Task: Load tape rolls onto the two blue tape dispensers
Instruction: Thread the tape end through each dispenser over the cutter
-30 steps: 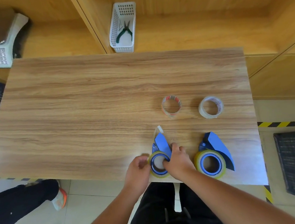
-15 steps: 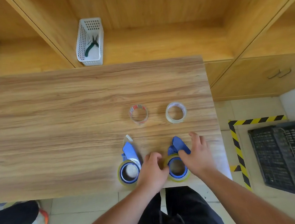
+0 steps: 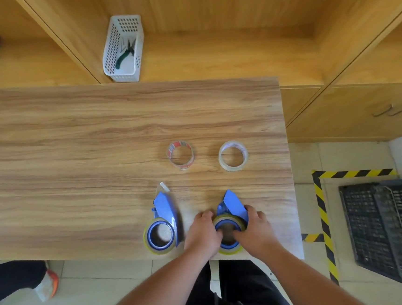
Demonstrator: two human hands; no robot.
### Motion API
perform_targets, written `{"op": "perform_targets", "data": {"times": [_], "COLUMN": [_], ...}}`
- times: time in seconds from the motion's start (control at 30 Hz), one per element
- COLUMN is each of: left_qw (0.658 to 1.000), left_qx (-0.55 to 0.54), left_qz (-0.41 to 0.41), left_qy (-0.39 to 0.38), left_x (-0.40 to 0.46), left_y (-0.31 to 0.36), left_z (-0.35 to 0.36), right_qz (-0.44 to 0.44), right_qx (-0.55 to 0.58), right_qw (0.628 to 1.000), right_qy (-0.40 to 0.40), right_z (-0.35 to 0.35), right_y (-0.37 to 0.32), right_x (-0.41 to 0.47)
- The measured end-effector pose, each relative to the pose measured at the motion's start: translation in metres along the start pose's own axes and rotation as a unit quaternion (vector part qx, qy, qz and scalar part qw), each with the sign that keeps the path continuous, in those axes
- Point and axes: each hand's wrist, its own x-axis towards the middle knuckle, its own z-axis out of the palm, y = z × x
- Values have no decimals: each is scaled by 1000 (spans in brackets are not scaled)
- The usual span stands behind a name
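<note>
While both hands clasp it, the right-hand blue plastic tape dispenser with its yellowish tape roll sits at the wooden table's near edge.
Left hand and right hand curl their fingers around the roll's rim; the second loaded blue dispenser lies just left, untouched.

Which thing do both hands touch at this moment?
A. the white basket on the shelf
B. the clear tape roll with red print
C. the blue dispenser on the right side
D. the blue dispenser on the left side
C: the left hand and the right hand both close around the right blue dispenser and its yellowish roll, while the left blue dispenser lies untouched beside them.
</note>
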Motion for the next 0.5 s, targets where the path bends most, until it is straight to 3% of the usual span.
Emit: {"op": "perform_targets", "data": {"times": [0.2, 0.5], "left_qw": [999, 994], "left_qx": [-33, -107], "left_qz": [-6, -10], "left_qy": [-9, -17], "left_x": [-5, -22], "left_y": [6, 21], "left_z": [-5, -22], "right_qz": [-20, -30], "right_qx": [8, 161], "right_qw": [1000, 986], "right_qy": [-12, -4], "right_z": [-4, -30], "right_y": [-3, -11], "right_x": [3, -10]}}
